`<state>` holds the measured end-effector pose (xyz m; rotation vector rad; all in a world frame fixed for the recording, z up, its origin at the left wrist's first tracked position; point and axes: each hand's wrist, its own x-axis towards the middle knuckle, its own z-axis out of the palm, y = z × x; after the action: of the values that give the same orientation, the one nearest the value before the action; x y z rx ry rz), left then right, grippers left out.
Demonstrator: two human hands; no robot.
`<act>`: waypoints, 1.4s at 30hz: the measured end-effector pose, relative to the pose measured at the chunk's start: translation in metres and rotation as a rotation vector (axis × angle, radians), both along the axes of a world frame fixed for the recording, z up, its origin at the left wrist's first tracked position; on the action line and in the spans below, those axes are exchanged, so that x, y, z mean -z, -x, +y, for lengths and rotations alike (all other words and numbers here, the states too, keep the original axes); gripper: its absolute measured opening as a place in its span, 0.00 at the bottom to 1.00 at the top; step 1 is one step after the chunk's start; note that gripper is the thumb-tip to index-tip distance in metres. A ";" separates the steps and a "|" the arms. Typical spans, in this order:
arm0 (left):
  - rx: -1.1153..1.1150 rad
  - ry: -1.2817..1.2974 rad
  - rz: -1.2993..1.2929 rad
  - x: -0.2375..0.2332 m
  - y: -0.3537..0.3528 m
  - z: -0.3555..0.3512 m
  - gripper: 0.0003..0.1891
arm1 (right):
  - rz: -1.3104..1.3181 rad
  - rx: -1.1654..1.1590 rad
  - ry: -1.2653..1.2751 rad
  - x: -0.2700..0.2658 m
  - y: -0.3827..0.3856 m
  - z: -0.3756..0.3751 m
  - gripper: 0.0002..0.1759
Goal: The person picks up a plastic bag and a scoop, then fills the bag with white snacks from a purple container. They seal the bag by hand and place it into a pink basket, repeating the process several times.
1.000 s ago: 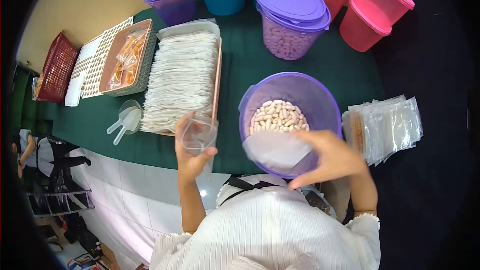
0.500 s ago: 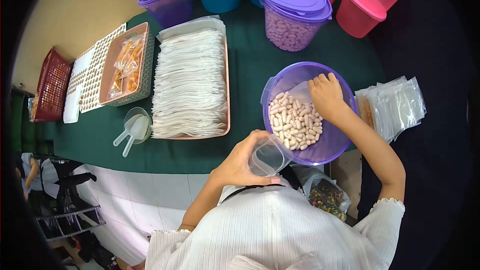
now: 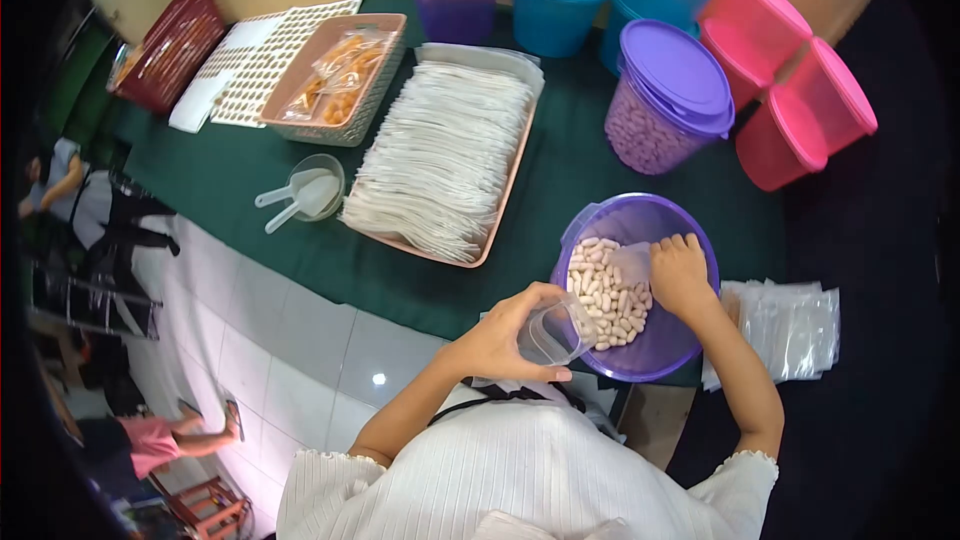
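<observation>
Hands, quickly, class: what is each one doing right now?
Left hand: closed around a clear container.
Right hand: closed on a translucent scoop inside the purple bucket.

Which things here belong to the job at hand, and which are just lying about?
In use:
- left hand with clear cup
- right hand with translucent scoop
- open purple tub and its pale pieces

Seemingly just nearby:
- spare scoops
- lidded purple tub
- turquoise tubs
- maroon basket
- white stack (role unclear)
</observation>
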<state>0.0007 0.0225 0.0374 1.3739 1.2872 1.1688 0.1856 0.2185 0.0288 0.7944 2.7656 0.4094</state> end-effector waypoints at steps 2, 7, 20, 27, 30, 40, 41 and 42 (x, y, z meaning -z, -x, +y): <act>-0.047 -0.043 0.073 0.000 -0.005 -0.007 0.40 | -0.007 -0.063 -0.018 -0.007 -0.001 -0.001 0.09; -0.299 -0.123 0.022 0.003 0.002 -0.042 0.41 | 0.126 -0.105 0.146 -0.074 0.019 -0.019 0.14; -0.650 -0.195 -0.201 0.002 0.087 -0.122 0.42 | -0.025 -0.008 0.289 -0.101 0.105 -0.013 0.18; -0.401 -0.042 -0.205 0.004 0.126 -0.086 0.44 | -0.606 0.533 0.699 0.025 0.037 0.029 0.30; -0.246 -0.038 -0.246 0.014 0.127 -0.067 0.46 | -0.333 0.576 0.554 0.022 0.022 0.011 0.34; 0.109 -0.001 -0.180 0.017 0.097 -0.021 0.45 | -0.225 0.775 0.652 0.017 0.008 -0.016 0.26; 0.124 -0.010 -0.180 0.017 0.092 -0.018 0.46 | -0.062 0.764 0.604 0.020 0.006 -0.014 0.23; 0.125 -0.005 -0.174 0.017 0.085 -0.015 0.46 | 0.100 0.748 0.552 0.020 0.007 -0.012 0.21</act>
<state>-0.0847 0.0074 0.0206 1.3062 1.0615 1.1777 0.1787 0.2064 0.0086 1.5771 2.2260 -0.5129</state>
